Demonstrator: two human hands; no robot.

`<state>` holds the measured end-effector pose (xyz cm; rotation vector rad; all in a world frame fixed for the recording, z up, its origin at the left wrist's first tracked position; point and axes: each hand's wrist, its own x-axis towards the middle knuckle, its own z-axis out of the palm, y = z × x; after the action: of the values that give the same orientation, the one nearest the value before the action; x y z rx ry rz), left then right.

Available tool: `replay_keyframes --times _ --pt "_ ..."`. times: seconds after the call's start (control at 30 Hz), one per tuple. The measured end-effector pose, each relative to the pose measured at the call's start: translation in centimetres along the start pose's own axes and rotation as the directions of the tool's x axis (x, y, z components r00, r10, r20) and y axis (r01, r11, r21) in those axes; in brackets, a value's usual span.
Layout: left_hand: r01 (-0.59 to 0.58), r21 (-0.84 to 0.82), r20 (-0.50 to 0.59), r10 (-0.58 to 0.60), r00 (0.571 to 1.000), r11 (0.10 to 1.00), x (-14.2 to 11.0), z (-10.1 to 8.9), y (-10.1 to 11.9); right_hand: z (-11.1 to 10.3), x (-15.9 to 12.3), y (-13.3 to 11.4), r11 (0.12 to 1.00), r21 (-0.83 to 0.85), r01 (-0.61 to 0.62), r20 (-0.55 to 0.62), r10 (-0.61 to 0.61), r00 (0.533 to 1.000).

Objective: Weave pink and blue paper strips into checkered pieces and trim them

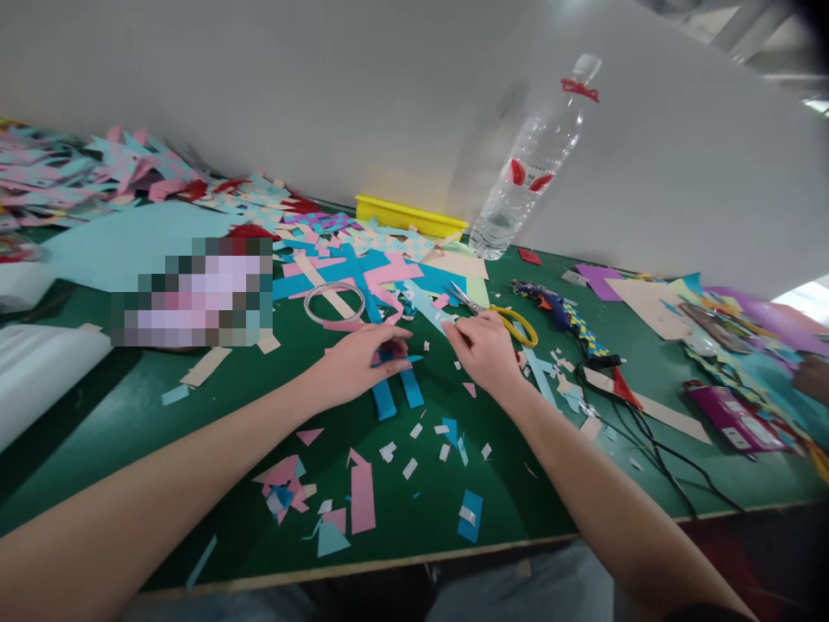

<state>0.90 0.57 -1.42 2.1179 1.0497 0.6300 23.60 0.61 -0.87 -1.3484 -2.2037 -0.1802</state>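
Note:
My left hand [366, 358] lies on the green table [492, 501] with its fingers pressed down on blue and pink paper strips [396, 389]. My right hand [483, 345] is closed in a pinch on the end of a light blue strip [427, 307] that runs up and to the left. Yellow-handled scissors [502, 317] lie just behind my right hand. A clear tape roll [334, 302] rests behind my left hand.
Paper scraps litter the table front [363, 497]. A clear plastic bottle [534, 164] and a yellow tray [409, 216] stand by the white wall. Coloured paper piles [84, 173] fill the far left. Black cables [654, 441] and a purple box [729, 417] lie right.

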Motion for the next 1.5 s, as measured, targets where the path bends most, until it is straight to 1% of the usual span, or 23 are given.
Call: replay_keyframes --times 0.07,0.13,0.2,0.27,0.33,0.57,0.63,0.77,0.87,0.97,1.07,1.13,1.2,1.27,1.37,1.5 --pt "0.018 0.030 0.007 -0.018 1.000 0.999 0.0 -0.1 0.1 -0.7 -0.4 -0.4 0.980 0.199 0.029 -0.017 -0.026 1.000" --pt "0.031 0.075 0.007 -0.032 0.999 0.997 0.1 -0.1 0.1 -1.2 -0.9 -0.9 0.934 0.334 0.124 0.010 -0.136 0.991" --pt "0.024 0.123 -0.003 -0.024 1.000 0.992 0.2 0.0 0.0 -1.4 -1.1 -1.4 0.891 0.406 0.202 0.059 -0.246 0.967" --pt "0.013 0.152 -0.011 -0.011 1.000 0.988 0.3 0.1 -0.1 -1.2 -1.2 -1.8 0.871 0.426 0.247 0.122 -0.325 0.938" --pt "0.009 0.162 -0.013 -0.008 1.000 0.987 0.4 0.1 -0.2 -1.0 -1.1 -2.1 0.866 0.421 0.271 0.177 -0.372 0.911" --pt "-0.011 0.141 -0.021 0.015 1.000 0.990 0.4 0.1 -0.1 -0.6 -0.7 -2.5 0.870 0.399 0.288 0.287 -0.417 0.862" --pt "-0.021 0.133 -0.018 0.024 1.000 0.991 0.3 0.0 0.0 -0.6 -0.7 -2.9 0.879 0.387 0.279 0.316 -0.411 0.855" --pt "-0.015 0.127 -0.014 0.017 1.000 0.992 0.3 -0.1 0.0 -0.4 -0.9 -4.0 0.917 0.319 0.239 0.362 -0.351 0.864" --pt "-0.009 0.114 -0.012 0.010 1.000 0.993 0.3 0.0 -0.2 -0.4 -1.1 -4.5 0.931 0.286 0.225 0.344 -0.319 0.883" --pt "-0.006 0.109 -0.007 0.007 1.000 0.994 0.3 0.1 -0.7 -0.5 -1.2 -4.5 0.927 0.324 0.186 0.307 -0.289 0.907" --pt "-0.021 0.099 0.000 0.022 1.000 0.995 0.3 0.1 -0.9 -0.6 -1.2 -4.2 0.919 0.390 0.059 0.315 -0.194 0.929" --pt "-0.021 0.117 0.004 0.020 1.000 0.993 0.2 0.0 -0.9 -0.5 -1.3 -4.1 0.900 0.432 -0.052 0.347 -0.113 0.931" --pt "-0.014 0.146 0.007 0.013 1.000 0.989 0.1 -0.1 -0.7 -0.2 -1.3 -4.1 0.889 0.444 -0.111 0.369 -0.068 0.927" --pt "-0.020 0.152 0.011 0.018 1.000 0.988 0.1 -0.2 -0.5 0.0 -1.4 -4.1 0.905 0.414 -0.100 0.361 -0.063 0.930" --pt "-0.025 0.141 0.016 0.023 1.000 0.990 0.1 -0.2 -0.5 0.2 -1.4 -4.3 0.929 0.368 -0.038 0.321 -0.089 0.943" --pt "-0.019 0.139 0.013 0.017 1.000 0.990 0.1 0.0 -0.8 0.1 -1.3 -4.5 0.935 0.350 0.061 0.311 -0.177 0.934"
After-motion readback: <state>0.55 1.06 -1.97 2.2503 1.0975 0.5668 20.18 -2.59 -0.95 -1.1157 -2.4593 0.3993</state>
